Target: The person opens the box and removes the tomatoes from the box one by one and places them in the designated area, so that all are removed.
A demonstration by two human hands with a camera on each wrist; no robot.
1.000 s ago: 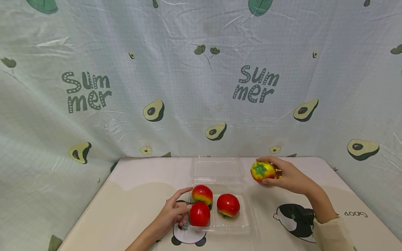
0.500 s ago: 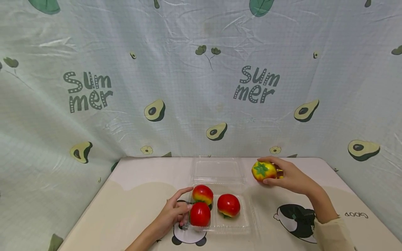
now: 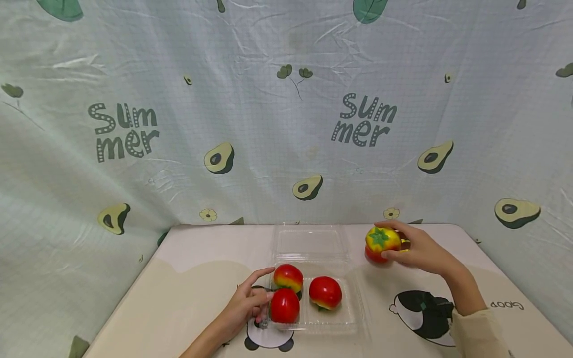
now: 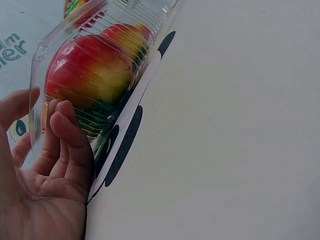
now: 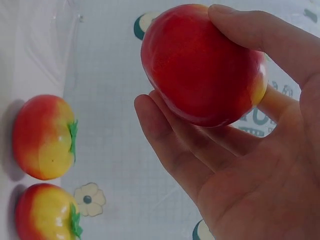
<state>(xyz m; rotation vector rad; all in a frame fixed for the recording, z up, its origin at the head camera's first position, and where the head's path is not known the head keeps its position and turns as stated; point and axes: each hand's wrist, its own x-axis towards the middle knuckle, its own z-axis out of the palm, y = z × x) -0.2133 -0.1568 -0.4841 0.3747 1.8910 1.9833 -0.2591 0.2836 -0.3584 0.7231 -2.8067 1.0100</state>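
My right hand (image 3: pixel 421 249) holds a red and yellow toy tomato (image 3: pixel 384 239) with a green star-shaped top, thumb on one side and fingers on the other. In the right wrist view its smooth red side faces the camera. Just below it in the head view shows another toy tomato (image 3: pixel 375 255), and part of a yellow one (image 3: pixel 405 244) peeks out behind the fingers. My left hand (image 3: pixel 245 302) pinches the left wall of a clear plastic box (image 3: pixel 351 318). Inside lie three toy tomatoes: back left (image 3: pixel 288 277), front left (image 3: pixel 284 306) and right (image 3: pixel 326 293).
The box's clear lid (image 3: pixel 310 241) lies folded back toward the rear of the table (image 3: pixel 179 298). Two toy tomatoes, one upper (image 5: pixel 45 137) and one lower (image 5: pixel 46 212), appear beside my right hand in its wrist view. A printed curtain (image 3: pixel 268 124) hangs behind the table.
My right hand has moved a little up and right with its toy tomato, uncovering the red one below. My left hand and the box have stayed in place.
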